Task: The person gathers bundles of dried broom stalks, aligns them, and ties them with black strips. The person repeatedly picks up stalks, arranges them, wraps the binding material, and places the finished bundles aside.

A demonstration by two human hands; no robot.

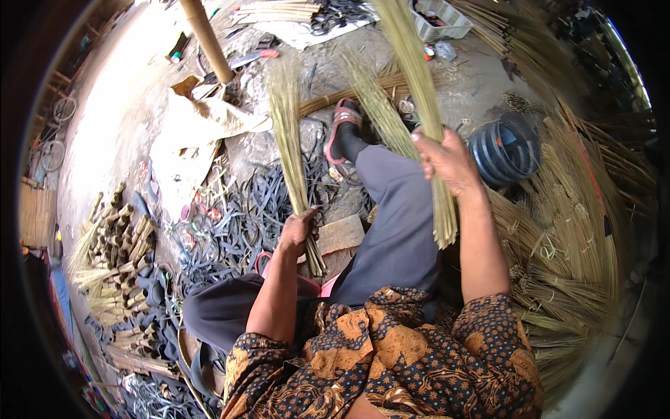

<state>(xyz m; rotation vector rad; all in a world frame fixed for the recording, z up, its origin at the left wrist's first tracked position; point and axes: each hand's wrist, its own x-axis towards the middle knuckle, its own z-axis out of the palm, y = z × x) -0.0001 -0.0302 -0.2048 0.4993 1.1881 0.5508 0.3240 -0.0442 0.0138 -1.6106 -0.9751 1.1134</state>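
My left hand (299, 232) is closed round the lower part of a thin bundle of green-yellow plant stalks (286, 133), whose feathery tips point away from me. Its cut ends stick out below the fist. A thicker bundle of long stalks (419, 77) is gripped in my right hand (449, 162), over my bent right knee. The cut ends of that bundle hang down beside my thigh, and its far tips run past the top edge of the view. Another loose bundle of stalks (380, 105) lies just beyond the knee, apart from my fingers as far as I can see.
Dark rubber-like strips (241, 216) cover the ground left of my legs. Tied bundles of stalks (558, 237) are heaped at the right, near a dark bucket (504, 149). Finished-looking short handles (129, 230) pile up at the left. A bamboo post (207, 42) rises ahead; a white crate (441, 24) stands farther off.
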